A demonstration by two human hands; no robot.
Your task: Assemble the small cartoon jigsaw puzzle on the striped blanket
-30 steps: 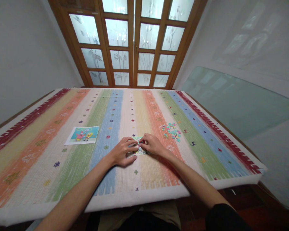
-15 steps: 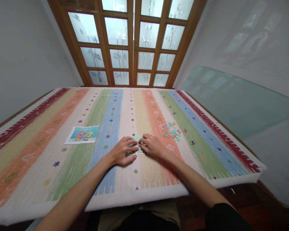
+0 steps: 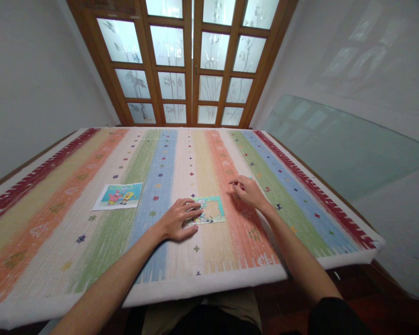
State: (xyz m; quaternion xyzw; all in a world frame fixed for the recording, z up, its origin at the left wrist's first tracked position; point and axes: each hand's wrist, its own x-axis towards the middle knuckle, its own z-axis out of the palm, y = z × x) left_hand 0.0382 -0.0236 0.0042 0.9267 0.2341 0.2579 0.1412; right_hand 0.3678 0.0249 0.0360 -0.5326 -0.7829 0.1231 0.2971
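Observation:
A small, partly filled jigsaw puzzle (image 3: 213, 210) with a teal border lies on the striped cloth (image 3: 91, 242) in front of me. My left hand (image 3: 176, 220) rests on its left edge, fingers laid flat on it. My right hand (image 3: 248, 190) hovers to the right of the puzzle, over the spot where the loose puzzle pieces lie. Its fingers are curled together in a pinch, and the hand hides the pieces, so I cannot make out what it holds.
A cartoon reference picture (image 3: 118, 194) lies on the cloth to the left. The table's near edge (image 3: 202, 288) runs just before my lap. Wooden glass-paned doors (image 3: 192, 60) stand behind the table, and a glass sheet (image 3: 335, 149) leans on the right wall.
My right hand has lifted off the puzzle and moved right and away, over the loose pieces, which uncovers the puzzle's right half. My left hand has stayed put.

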